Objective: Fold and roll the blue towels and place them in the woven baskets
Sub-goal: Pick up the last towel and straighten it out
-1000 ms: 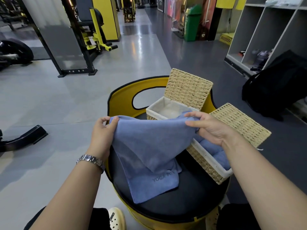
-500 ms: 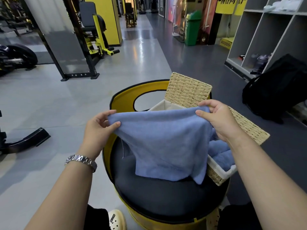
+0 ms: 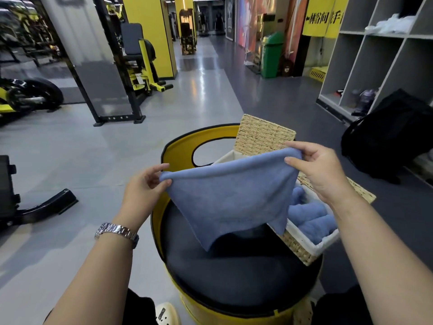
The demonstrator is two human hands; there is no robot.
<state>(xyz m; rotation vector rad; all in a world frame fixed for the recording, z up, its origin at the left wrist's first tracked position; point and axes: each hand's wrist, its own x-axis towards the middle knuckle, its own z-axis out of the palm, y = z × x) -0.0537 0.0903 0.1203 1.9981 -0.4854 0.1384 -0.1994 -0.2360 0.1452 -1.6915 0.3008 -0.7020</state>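
A blue towel (image 3: 230, 195) hangs doubled over in the air above the round seat. My left hand (image 3: 146, 187) pinches its left top corner and my right hand (image 3: 321, 170) pinches its right top corner, slightly higher. Behind the towel stands a woven basket with a white liner (image 3: 226, 158), its lid (image 3: 263, 136) tipped up; most of its inside is hidden. A second woven basket (image 3: 302, 242) at the right holds rolled blue towels (image 3: 309, 216), and its lid lies open behind my right wrist.
Both baskets rest on a yellow drum stool with a dark cushion (image 3: 234, 275) and a yellow backrest (image 3: 178, 148). A black bag (image 3: 389, 134) sits on the floor at right below grey shelves (image 3: 375, 64). Gym machines (image 3: 138, 64) stand at left.
Both hands have lifted the towel off the cushion and spread apart, pulling its top edge taut. The towel's lower end now hangs free above the seat.
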